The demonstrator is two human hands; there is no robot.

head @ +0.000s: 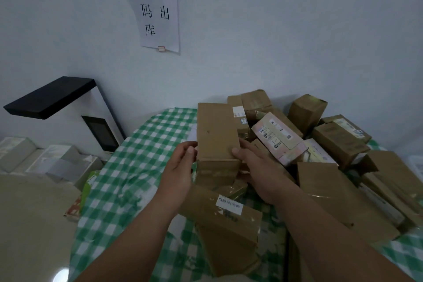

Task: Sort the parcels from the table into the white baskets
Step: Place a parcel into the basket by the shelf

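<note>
A tall brown cardboard parcel [216, 137] stands lifted above the green-checked table [142, 167], held between both hands. My left hand [180, 167] grips its left edge, thumb on the near face. My right hand [254, 167] grips its right edge, thumb pressed on the front. A heap of several more brown parcels [338, 142] fills the table's right side. Among them lies a pinkish labelled box [279, 139]. Another labelled parcel [226, 224] lies just below my hands. No white basket can be identified.
A black and white scanner stand [68, 103] with a dark screen sits at the table's left. Pale boxes [45, 158] lie on the floor beyond it. A paper notice [155, 7] hangs on the wall.
</note>
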